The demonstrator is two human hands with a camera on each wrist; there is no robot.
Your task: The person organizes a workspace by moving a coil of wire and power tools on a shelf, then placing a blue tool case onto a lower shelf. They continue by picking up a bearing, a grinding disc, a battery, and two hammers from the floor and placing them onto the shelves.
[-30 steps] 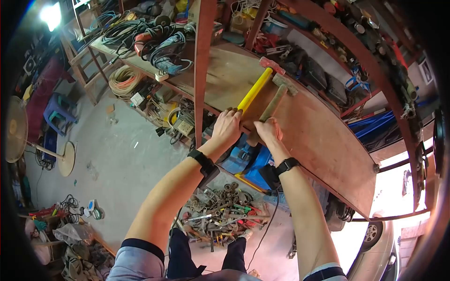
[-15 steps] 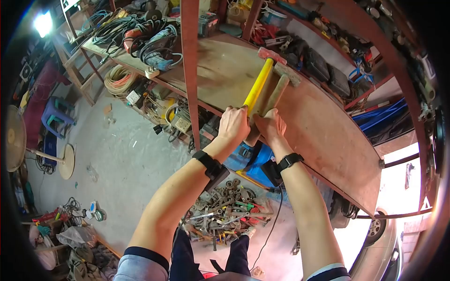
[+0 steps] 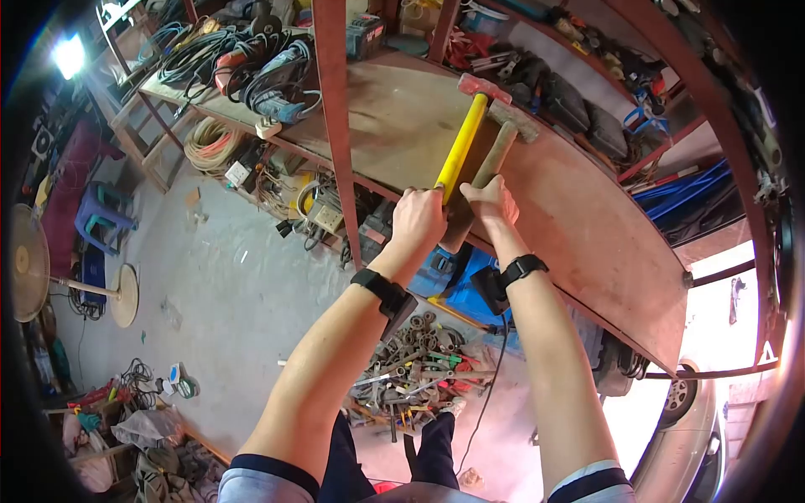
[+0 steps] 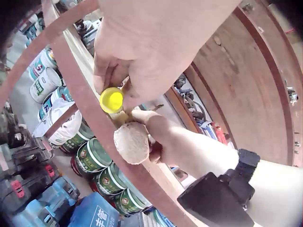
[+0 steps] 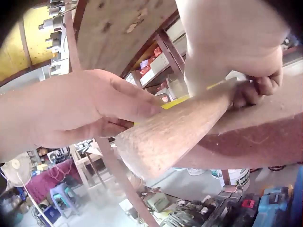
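Two hammers lie side by side on the wooden bench, handles pointing toward me. My left hand grips the yellow handle of a sledgehammer, whose red head is at the bench's far side. In the left wrist view, the round end of that yellow handle pokes out under the fingers. My right hand holds a wooden-handled hammer with a worn grey head, thumb along the handle. The thick butt of this wooden handle sticks out past the bench edge, seen in the right wrist view.
A red-brown post rises left of my hands. Power tools and coiled cables crowd the bench's left end. Below are blue cases and a pile of metal tools on the floor. Cluttered shelves stand behind.
The head view has shifted, with the post further left. My hands now sit closer together, and the right hand is further up the wooden handle. Both hammers stay held.
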